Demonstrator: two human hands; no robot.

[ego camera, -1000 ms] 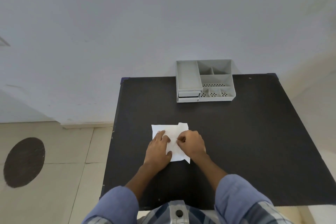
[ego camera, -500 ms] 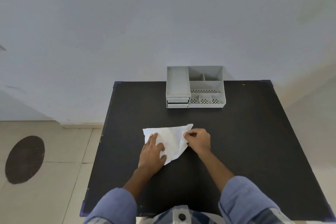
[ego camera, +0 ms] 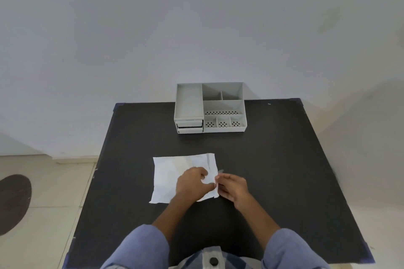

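Black and matte, the bench (ego camera: 273, 170) stands against a plain pale wall (ego camera: 196, 28). Findings follow, from your hands outward.

Your right hand (ego camera: 232, 189) has its fingers drawn together in a pinch on the right edge of the white sheet (ego camera: 172, 172), near its lower right corner. Your left hand (ego camera: 190, 183) lies on top of the sheet with fingers curled. Its thumb and forefinger meet that same edge just beside the right hand's fingertips. It appears to nip the edge as well, though the contact is small in view.

The sheet lies flat at the middle of the bench, on your side. It is roughly square, with a narrow strip along its right side turned over. It is thin, soft and slightly rumpled; I cannot tell whether it is tissue or light cloth.

Assessment: you are at a folding step, working the right edge. The next move calls for keeping the left hand's weight on the sheet so it does not slide on the smooth top. You would then carry the pinched edge over evenly and press the crease, since limp material holds no line unpressed.

Further out, a grey plastic organiser (ego camera: 209, 108) stands at the far edge, well apart from the sheet. It has open compartments, perforated floors and two small drawers at its left front. Beige floor tiles (ego camera: 43, 181) bear a dark round patch (ego camera: 13, 201).
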